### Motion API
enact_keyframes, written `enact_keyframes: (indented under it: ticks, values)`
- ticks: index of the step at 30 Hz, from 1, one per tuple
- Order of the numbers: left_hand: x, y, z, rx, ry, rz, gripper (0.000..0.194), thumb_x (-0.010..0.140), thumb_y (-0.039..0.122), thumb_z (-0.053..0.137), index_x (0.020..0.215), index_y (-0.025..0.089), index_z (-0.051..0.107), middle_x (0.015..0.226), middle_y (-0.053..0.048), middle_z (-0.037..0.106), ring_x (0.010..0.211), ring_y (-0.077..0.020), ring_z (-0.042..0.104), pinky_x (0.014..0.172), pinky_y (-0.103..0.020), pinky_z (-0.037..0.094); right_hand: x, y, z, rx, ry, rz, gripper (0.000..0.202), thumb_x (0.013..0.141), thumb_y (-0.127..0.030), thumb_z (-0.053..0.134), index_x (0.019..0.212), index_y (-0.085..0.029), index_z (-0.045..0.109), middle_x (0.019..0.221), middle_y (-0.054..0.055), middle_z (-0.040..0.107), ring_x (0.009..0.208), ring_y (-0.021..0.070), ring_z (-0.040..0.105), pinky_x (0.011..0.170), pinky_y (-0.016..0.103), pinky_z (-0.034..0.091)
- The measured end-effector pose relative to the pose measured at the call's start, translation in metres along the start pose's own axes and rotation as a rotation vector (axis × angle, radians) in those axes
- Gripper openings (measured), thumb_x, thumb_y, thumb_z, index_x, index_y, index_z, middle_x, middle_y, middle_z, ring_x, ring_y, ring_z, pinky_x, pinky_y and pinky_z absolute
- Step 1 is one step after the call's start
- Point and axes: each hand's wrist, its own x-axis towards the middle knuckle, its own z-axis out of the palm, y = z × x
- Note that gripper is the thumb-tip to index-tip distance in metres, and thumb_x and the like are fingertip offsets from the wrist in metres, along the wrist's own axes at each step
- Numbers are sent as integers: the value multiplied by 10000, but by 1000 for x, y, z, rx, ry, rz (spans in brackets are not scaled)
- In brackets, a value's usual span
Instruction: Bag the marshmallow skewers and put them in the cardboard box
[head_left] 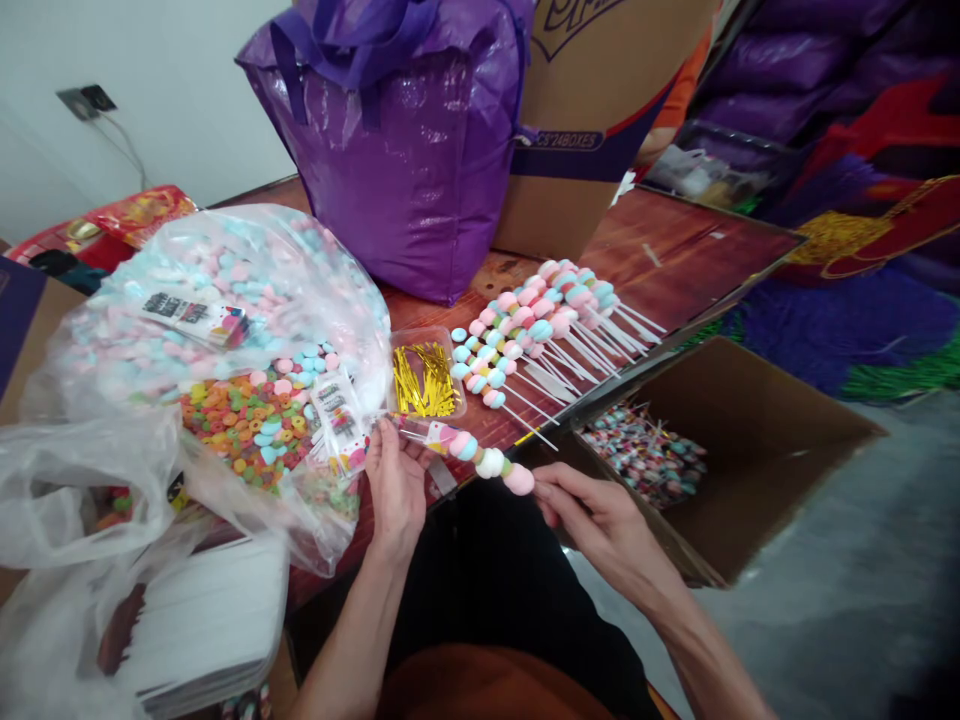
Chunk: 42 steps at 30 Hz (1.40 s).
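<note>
My right hand [600, 510] pinches the lower end of a marshmallow skewer [491, 462]; its pink, blue and white pieces alternate with small gummy rings. My left hand [397, 490] is closed on a clear printed wrapper [415, 430], whose mouth lies around the skewer's upper end. How far the wrapper reaches over the candy is hard to see. Just beyond, a small plastic tub [463, 405] holds gold twist ties [426, 380]. A pile of finished-looking marshmallow skewers [532, 315] with white sticks lies on the table. Flat printed wrappers [341, 420] rest beside my left hand.
A large clear bag of marshmallows [285, 250] and loose gummy rings [240, 420] cover the left side. Behind stand a purple bag [405, 170] and a carton [555, 210]. An open box [780, 440] with wrapped skewers sits below the table's right edge. White sticks [210, 610] lie lower left.
</note>
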Motion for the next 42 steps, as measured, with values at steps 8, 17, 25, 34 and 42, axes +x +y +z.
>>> enact_keyframes:
  ticks: [8, 17, 25, 34, 42]
  values:
    - [-3, 3, -2, 78, -62, -105, 324, 709, 373, 835, 867, 164, 644, 782, -15, 712, 655, -124, 665, 613, -247, 500, 1, 3, 2, -60, 144, -52, 253, 954, -331, 496, 803, -203, 654, 575, -25, 548, 509, 119, 499, 529, 249, 390]
    - [-3, 4, 1, -7, -35, -136, 277, 740, 336, 816, 904, 167, 670, 861, -37, 732, 774, -148, 695, 743, -282, 526, -6, 2, 21, 381, 313, 196, 252, 921, -421, 604, 831, -194, 665, 615, -23, 516, 497, 93, 400, 438, 221, 299]
    - [-14, -6, 7, 37, -101, -18, 284, 752, 394, 805, 910, 183, 701, 926, -45, 743, 810, -149, 698, 778, -281, 538, 15, -31, 48, 748, 276, 229, 268, 896, -464, 648, 910, -197, 659, 585, -42, 492, 515, 89, 423, 442, 177, 286]
    - [-24, -18, -3, 284, -173, 82, 233, 841, 391, 717, 941, 182, 735, 960, -69, 735, 919, -176, 671, 845, -263, 517, 22, -37, 42, 871, -29, 252, 299, 853, -461, 690, 840, -168, 629, 513, -9, 603, 391, 63, 377, 398, 186, 184]
    - [-23, -8, 5, 164, -134, 59, 195, 754, 341, 802, 835, 185, 719, 856, -14, 721, 734, -132, 649, 725, -260, 538, 34, -35, 48, 810, 142, 298, 315, 776, -462, 746, 747, -174, 619, 588, -32, 569, 374, 54, 429, 356, 178, 206]
